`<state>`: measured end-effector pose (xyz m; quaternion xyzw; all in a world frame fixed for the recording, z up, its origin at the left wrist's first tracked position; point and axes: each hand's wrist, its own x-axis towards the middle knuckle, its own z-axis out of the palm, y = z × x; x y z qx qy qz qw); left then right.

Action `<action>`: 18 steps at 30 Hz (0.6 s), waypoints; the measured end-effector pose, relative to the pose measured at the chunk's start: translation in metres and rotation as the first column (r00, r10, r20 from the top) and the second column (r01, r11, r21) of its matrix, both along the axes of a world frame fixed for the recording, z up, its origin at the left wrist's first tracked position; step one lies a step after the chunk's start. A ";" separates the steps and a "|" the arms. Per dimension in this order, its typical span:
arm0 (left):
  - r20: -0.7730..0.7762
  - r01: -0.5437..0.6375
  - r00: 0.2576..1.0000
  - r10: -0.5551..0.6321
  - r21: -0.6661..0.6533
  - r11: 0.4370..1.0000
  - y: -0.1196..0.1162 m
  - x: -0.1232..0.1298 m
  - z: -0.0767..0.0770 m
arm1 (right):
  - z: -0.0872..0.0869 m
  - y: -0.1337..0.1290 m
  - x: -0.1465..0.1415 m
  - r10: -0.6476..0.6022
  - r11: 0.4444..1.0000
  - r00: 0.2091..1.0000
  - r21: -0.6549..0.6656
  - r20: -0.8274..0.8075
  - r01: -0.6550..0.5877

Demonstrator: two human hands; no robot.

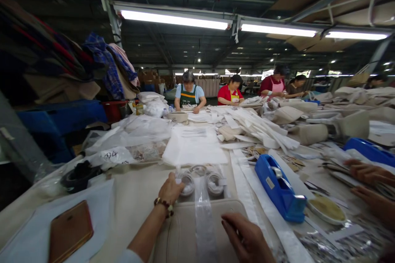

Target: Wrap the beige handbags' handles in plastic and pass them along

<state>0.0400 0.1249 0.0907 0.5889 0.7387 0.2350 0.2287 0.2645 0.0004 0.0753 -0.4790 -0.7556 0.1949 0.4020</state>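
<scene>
A beige flat piece (179, 230) lies on the table in front of me, crossed lengthwise by a clear plastic strip (203, 213). Beyond its far edge sit two round coils, a left one (187, 185) and a right one (215, 185), wrapped in clear plastic. My left hand (170, 189), a beaded bracelet at its wrist, has its fingers closed at the outer side of the left coil's wrapping. Over the right part of the beige piece hovers my right hand (243, 234), its fingers curled together; whether anything small is between them is hidden.
A blue tape dispenser (277, 189) stands right, beside a dish (327, 207). A phone (70, 230) lies left on white sheets. White sheets (194, 148) are stacked ahead. Another person's hands (370, 181) are at the right edge; several people work across the table.
</scene>
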 end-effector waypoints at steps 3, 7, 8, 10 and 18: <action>0.059 0.004 0.998 -0.006 0.039 0.999 -0.003 -0.003 -0.004 | 0.025 0.044 -0.027 -0.059 0.998 0.996 0.020 0.074 0.058; 0.164 0.021 0.986 -0.033 0.077 0.997 -0.003 -0.004 -0.008 | 0.055 0.114 -0.074 -0.109 0.986 0.938 -0.086 0.329 0.145; 0.191 0.030 0.981 -0.046 0.089 0.996 -0.002 -0.004 -0.009 | 0.059 0.130 -0.086 -0.088 0.987 0.929 -0.098 0.358 0.131; 0.240 0.036 0.969 -0.061 0.108 0.994 -0.001 -0.005 -0.010 | 0.062 0.153 -0.111 -0.039 0.987 0.915 -0.125 0.401 0.098; 0.304 0.079 0.949 -0.087 0.040 0.996 0.009 -0.008 -0.010 | 0.048 0.174 -0.149 0.079 0.988 0.848 -0.152 0.524 0.002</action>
